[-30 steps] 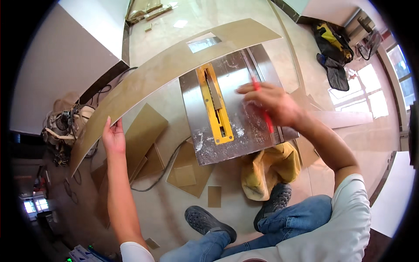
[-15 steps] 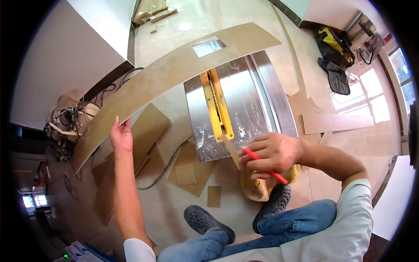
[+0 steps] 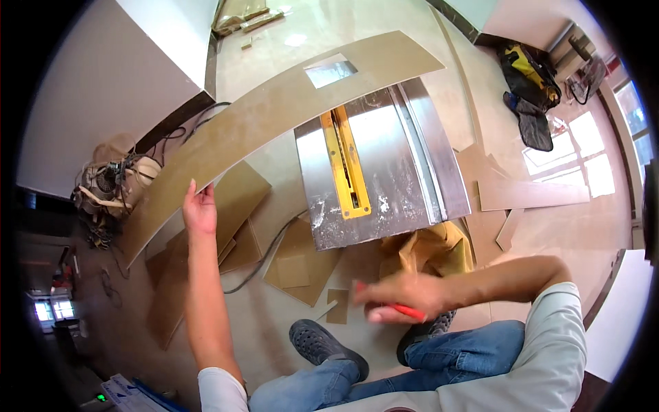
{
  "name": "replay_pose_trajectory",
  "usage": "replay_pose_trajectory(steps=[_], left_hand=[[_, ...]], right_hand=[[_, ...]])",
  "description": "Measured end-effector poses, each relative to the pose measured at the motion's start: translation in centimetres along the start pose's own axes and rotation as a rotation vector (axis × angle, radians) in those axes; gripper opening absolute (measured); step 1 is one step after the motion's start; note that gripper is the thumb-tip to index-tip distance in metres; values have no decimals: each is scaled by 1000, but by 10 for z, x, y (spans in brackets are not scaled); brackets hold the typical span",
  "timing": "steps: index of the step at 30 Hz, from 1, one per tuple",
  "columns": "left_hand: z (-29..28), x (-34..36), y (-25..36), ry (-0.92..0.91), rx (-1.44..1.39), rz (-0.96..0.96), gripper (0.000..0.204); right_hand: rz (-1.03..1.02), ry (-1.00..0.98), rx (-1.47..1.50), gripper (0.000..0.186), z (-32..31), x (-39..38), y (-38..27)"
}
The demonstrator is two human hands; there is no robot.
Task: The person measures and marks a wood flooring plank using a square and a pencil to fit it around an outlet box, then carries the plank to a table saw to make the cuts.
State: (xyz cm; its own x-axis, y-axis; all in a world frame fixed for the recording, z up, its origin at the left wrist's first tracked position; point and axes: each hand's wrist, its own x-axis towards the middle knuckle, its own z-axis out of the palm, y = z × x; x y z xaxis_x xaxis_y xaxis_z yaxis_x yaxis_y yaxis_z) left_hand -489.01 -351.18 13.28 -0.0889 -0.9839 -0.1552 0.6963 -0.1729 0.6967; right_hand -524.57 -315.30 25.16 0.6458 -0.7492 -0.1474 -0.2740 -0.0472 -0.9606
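My left hand (image 3: 200,209) grips the near edge of a long brown panel (image 3: 254,123), thumb and fingers on either side of it. The panel has a rectangular cutout near its right end and lies across the far part of a metal table saw (image 3: 391,165). A yellow insert (image 3: 350,172) with a dark slot runs along the saw's top. My right hand (image 3: 408,292), smeared by motion, is closed around a red pencil-like stick (image 3: 410,313) between the saw and my knees. A thin pale strip (image 3: 328,310) shows beside my left shoe.
Brown offcuts (image 3: 295,264) lie on the floor left of the saw, with more panel pieces (image 3: 532,195) to its right. A yellowish cloth bag (image 3: 432,250) hangs under the saw's near edge. A cable (image 3: 264,257) crosses the floor. A dusty machine (image 3: 113,182) stands far left, a black-and-yellow bag (image 3: 527,79) far right.
My right hand has moved down toward me, away from the saw, with the red stick still in it. The thin strip has left that hand and is lower. The left hand keeps its grip.
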Motion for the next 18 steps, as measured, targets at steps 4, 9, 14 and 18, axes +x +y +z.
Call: replay_pose_trajectory(steps=[4,9,14,18], left_hand=[[4,-4,-5,-7,-37,-10,34],[-5,3,-1,-28,-78,-8,35],[-2,3,-11,-37,-58,9,36],[-11,11,-7,-31,-99,-39,35]], right_hand=[[118,35,1013,53,34,-2,19],[209,933,1578,52,29,39,42],[92,998,1685,49,25,52,45],[118,1063,1502,54,35,41,46]])
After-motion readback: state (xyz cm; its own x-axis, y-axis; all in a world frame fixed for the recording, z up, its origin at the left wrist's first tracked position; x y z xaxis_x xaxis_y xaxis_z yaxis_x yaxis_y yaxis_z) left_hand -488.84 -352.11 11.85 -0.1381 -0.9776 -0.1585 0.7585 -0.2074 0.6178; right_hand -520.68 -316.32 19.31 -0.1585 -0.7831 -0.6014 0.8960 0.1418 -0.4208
